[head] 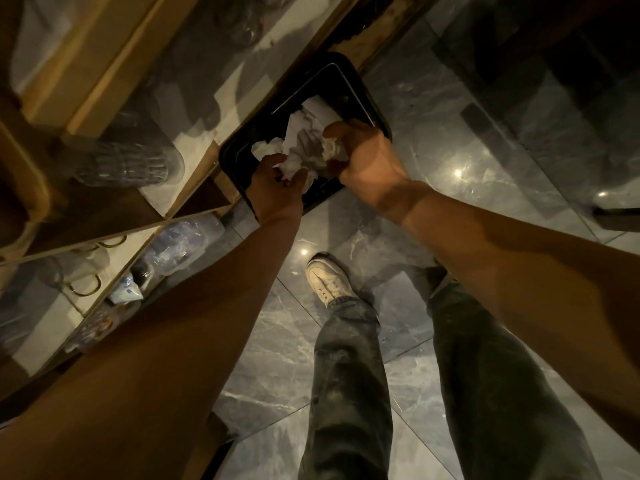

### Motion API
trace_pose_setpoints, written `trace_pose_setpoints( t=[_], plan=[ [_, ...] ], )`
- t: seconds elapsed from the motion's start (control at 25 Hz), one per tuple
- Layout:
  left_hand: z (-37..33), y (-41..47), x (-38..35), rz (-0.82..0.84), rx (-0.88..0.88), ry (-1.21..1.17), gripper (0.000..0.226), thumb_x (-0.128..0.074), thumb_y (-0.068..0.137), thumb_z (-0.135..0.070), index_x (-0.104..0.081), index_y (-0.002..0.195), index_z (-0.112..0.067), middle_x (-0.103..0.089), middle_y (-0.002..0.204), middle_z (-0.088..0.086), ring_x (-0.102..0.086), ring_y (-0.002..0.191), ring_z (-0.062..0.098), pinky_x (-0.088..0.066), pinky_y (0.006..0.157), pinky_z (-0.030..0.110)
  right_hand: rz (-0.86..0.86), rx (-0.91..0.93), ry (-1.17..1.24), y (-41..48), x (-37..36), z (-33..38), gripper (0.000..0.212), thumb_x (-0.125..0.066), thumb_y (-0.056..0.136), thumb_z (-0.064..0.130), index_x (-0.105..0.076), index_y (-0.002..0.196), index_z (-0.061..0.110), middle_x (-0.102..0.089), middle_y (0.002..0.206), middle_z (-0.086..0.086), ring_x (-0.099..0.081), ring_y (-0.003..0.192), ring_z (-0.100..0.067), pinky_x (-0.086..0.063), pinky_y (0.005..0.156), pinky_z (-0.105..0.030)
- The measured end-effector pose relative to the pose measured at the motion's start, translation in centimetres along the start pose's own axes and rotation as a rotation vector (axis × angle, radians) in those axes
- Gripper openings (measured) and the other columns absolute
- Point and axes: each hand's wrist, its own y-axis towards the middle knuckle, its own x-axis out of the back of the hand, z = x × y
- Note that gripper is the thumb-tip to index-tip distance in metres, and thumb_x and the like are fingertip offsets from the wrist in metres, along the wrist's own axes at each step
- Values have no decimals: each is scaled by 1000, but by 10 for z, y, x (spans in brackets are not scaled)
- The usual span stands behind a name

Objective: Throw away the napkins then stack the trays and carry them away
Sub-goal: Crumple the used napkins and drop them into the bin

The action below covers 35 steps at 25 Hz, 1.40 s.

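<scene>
Both forearms fill the near view, bare and reaching forward and down over a dark marble floor (433,109), with jeans and a white shoe (327,277) below them. Ahead, the left hand (277,190) and the right hand (367,157) meet over a black tray (349,77) that sits low beside a wooden shelf unit (114,81) stocked with glassware. Crumpled white napkins (304,147) lie bunched in the middle of the tray, between the two hands. The left hand is partly closed from the near side, fingers curled into the paper's lower edge; the right hand is curled over the far right clump, gripping a wad under its fingers. The step in hand looks like gathering the napkins for the bin, and no bin is in view. To do it well, I would press the loose pieces together into one ball, sweep inward from both sides so nothing trails over the tray rim, and lift only once the whole bunch is pinched. The paper looks soft, thin and heavily creased, in several separate pieces with ragged edges, so stray scraps could slip free. Light is dim and whether a second tray lies underneath cannot be told.
</scene>
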Motion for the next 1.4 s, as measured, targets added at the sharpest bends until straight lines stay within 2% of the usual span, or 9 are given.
trace_pose_setpoints(
  t=[0.16,0.24,0.44,0.56,0.72,0.96,1.2,1.32,1.4],
  plan=[
    [7,5,-1,26,85,-56,44,-73,79,2,-58,121,1,-65,116,22,-65,104,27,-56,89,40,14,-23,58,-5,2,-1,38,-66,79,2,-63,117,-3,-63,116,-25,-62,105,-41,-53,85,-51],
    [5,1,0,42,101,-79,45,-74,78,2,-59,121,-1,-65,117,22,-65,105,29,-56,91,44,18,-37,65,-8,5,-1,38,-63,80,5,-63,117,-2,-63,116,-23,-62,103,-39,-54,84,-50],
    [-7,-15,10,18,-6,3,40,-73,82,-8,-60,119,-2,-64,117,21,-63,107,30,-54,93,42,91,-86,-74,-20,19,11,49,-47,81,26,-59,121,-1,-59,113,-27,-62,98,-43,-55,79,-50],
    [-19,-32,22,-38,-120,107,32,-69,85,-14,-63,114,-3,-65,113,22,-63,103,32,-53,90,43,84,-41,-105,-34,38,30,44,-47,90,23,-56,128,2,-59,114,-26,-60,100,-39,-54,79,-47],
    [-47,-63,43,-10,-210,228,31,-58,93,-21,-61,120,-7,-63,120,17,-62,107,24,-50,88,28,72,9,-147,-57,67,58,41,-48,98,21,-51,135,4,-55,125,-20,-56,109,-35,-51,86,-46],
    [-86,-138,84,90,-286,306,37,-44,98,-35,-57,126,-16,-57,128,14,-57,114,28,-45,94,32,109,61,-243,-114,122,110,41,-47,98,22,-51,135,5,-55,126,-20,-53,114,-38,-49,91,-47],
    [-137,-229,136,61,-390,336,39,-39,99,-36,-55,127,-15,-57,123,13,-56,111,28,-47,90,40,172,86,-320,-175,192,183,44,-46,98,26,-45,137,7,-51,130,-19,-49,117,-37,-47,92,-47],
    [-155,-277,171,32,-448,338,42,-38,98,-39,-53,128,-14,-55,124,12,-54,112,30,-50,88,48,212,181,-393,-208,219,227,42,-47,99,27,-46,136,6,-52,129,-19,-51,115,-37,-47,90,-47],
    [-162,-306,194,6,-458,316,42,-39,99,-38,-52,130,-13,-53,126,12,-53,115,28,-49,90,48,214,248,-418,-227,234,257,42,-47,98,26,-47,136,6,-52,129,-19,-51,114,-37,-47,91,-47]
  ],
)
